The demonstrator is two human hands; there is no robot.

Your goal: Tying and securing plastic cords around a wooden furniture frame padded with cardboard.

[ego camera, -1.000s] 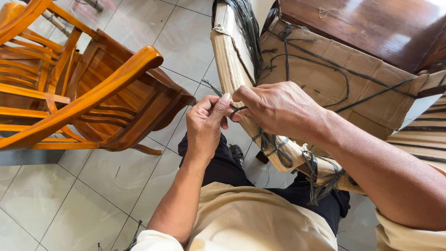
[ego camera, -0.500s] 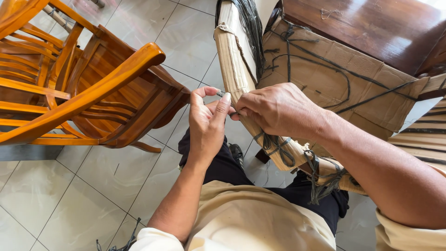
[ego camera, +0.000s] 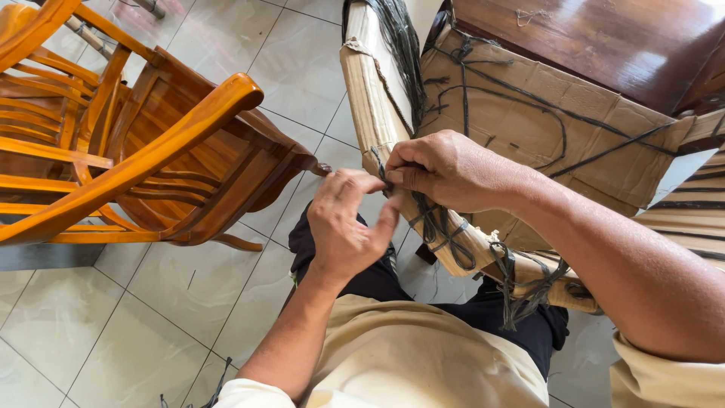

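A furniture piece wrapped in brown cardboard (ego camera: 559, 128) and bound with dark cord stands before me. One wrapped, rail-like part (ego camera: 370, 98) runs diagonally toward my lap. My right hand (ego camera: 445, 170) rests on that rail, its fingers pinched on a strand of the dark cord (ego camera: 434, 227). My left hand (ego camera: 347, 223) hovers just left of it, fingers curled and apart, thumb up near the right fingertips; whether it holds cord I cannot tell. More cord is knotted lower on the rail (ego camera: 521, 291).
An orange-brown wooden chair (ego camera: 143, 151) stands tilted at the left on the grey tiled floor (ego camera: 121, 332). A dark polished wooden surface (ego camera: 604, 45) shows at the top right. Striped material (ego camera: 687, 219) lies at the right edge. My dark trousers and beige shirt fill the bottom.
My left hand has come off the pinch beside the right fingertips and dropped slightly with fingers spread. My right hand keeps its grip on the cord at the rail.
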